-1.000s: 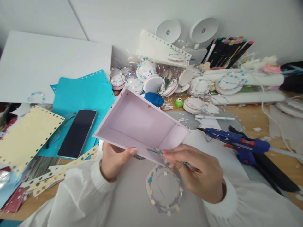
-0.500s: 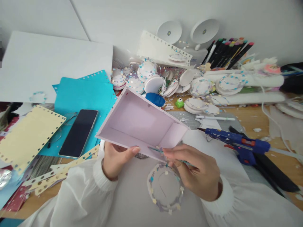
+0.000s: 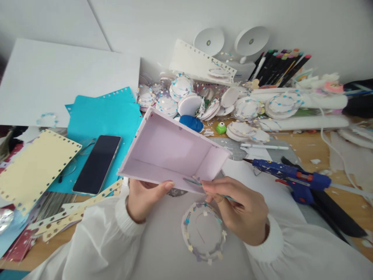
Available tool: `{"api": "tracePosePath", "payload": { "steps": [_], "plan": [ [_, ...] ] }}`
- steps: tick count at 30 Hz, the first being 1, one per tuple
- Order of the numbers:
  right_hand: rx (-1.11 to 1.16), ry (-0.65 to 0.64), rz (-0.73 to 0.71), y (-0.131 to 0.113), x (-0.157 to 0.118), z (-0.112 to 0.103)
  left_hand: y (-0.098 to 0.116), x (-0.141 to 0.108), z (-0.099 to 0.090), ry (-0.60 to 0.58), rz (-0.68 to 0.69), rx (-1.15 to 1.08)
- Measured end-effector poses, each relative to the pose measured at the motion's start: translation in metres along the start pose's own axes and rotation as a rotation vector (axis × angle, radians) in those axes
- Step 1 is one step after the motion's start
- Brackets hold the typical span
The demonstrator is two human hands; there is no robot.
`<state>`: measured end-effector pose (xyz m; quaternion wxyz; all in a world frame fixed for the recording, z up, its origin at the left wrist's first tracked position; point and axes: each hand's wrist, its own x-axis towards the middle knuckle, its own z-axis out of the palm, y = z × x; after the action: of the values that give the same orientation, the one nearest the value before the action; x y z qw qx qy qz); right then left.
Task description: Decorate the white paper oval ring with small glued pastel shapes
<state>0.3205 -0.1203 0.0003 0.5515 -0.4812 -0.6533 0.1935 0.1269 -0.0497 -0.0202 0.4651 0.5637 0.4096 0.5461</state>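
A pale pink open box point(image 3: 166, 144) is held tilted, its hollow side facing the camera. My left hand point(image 3: 148, 198) grips its lower left edge, thumb in front, the other fingers hidden behind. My right hand point(image 3: 241, 208) pinches thin tweezers point(image 3: 190, 181), whose tips lie at the inner side of the box's lower wall, near its right part. Below my right hand's fingertips hangs a round white disc point(image 3: 205, 233) wound with a garland of small blue, cream and lilac paper shapes.
A phone point(image 3: 97, 163) lies on blue sheets point(image 3: 105, 116) at the left, near a punched yellow sheet point(image 3: 37, 167). Garland-wound discs point(image 3: 247, 107) stand behind the box. On the right lies a blue glue gun point(image 3: 291, 175), nose toward the middle. Pens point(image 3: 282, 64) stand behind.
The tweezers' tips and my right hand have shifted very slightly. The box has tilted a little, its upper left corner moving a bit left and up.
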Motion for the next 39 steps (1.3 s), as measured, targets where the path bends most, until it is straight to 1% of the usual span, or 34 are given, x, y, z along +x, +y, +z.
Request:
{"api": "tracePosePath", "payload": {
  "steps": [3, 8, 13, 18, 21, 24, 27, 32, 36, 39],
  "plan": [
    [-0.025, 0.001, 0.005, 0.002, -0.001, 0.001, 0.002, 0.0, 0.001, 0.005, 0.028, 0.007],
    [-0.07, -0.014, -0.021, 0.004, 0.001, 0.002, 0.009, -0.001, 0.002, -0.098, 0.042, 0.054],
    [0.027, 0.004, 0.016, 0.002, 0.002, -0.002, 0.011, 0.0, 0.004, -0.039, 0.073, 0.064],
    [0.13, 0.033, 0.075, 0.001, 0.002, -0.011, 0.013, 0.0, 0.003, -0.009, 0.042, 0.089],
    [0.102, 0.059, 0.093, 0.002, 0.006, -0.019, 0.012, 0.001, 0.0, 0.027, 0.044, 0.112],
    [0.006, 0.051, 0.04, 0.004, 0.01, -0.026, 0.009, 0.004, -0.002, 0.055, 0.041, 0.113],
    [-0.099, 0.001, -0.041, 0.007, 0.011, -0.028, 0.008, 0.006, -0.003, 0.075, 0.025, 0.102],
    [-0.151, -0.161, -0.109, 0.01, 0.009, -0.025, 0.012, 0.005, -0.001, 0.054, 0.026, 0.121],
    [-0.142, -0.206, -0.147, 0.008, 0.011, -0.027, 0.015, 0.003, -0.002, 0.029, 0.003, 0.162],
    [-0.184, -0.238, -0.18, 0.008, 0.013, -0.03, 0.014, 0.002, -0.005, 0.022, 0.006, 0.188]
  ]
}}
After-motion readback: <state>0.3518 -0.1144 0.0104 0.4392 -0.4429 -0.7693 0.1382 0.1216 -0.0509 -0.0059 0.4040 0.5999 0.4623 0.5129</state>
